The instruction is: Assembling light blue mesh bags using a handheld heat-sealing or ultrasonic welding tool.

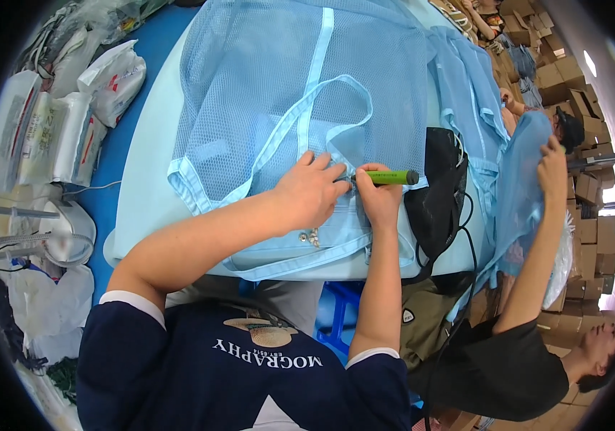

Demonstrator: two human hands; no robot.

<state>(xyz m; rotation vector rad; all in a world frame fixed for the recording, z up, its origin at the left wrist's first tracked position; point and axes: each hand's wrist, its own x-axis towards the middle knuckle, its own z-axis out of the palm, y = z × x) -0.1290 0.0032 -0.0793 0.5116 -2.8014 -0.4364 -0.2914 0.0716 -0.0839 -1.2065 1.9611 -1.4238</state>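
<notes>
Our left hand (312,192) presses flat, fingers spread, on a light blue mesh bag (300,93), while our right hand (380,197) grips a green pen-shaped tool (388,177) with its tip at the fabric. We see the bag spread over a pale table (142,194), see-through netting edged with blue binding tape, a strap looping across it. Beyond it, a co-worker's hand (551,169) lifts another blue mesh piece (523,179).

Probably garment workshop: stacked cartons (580,79), mesh bags (300,93)

Green-handled tool (388,177) lies level on blue mesh bag (300,86).
</notes>
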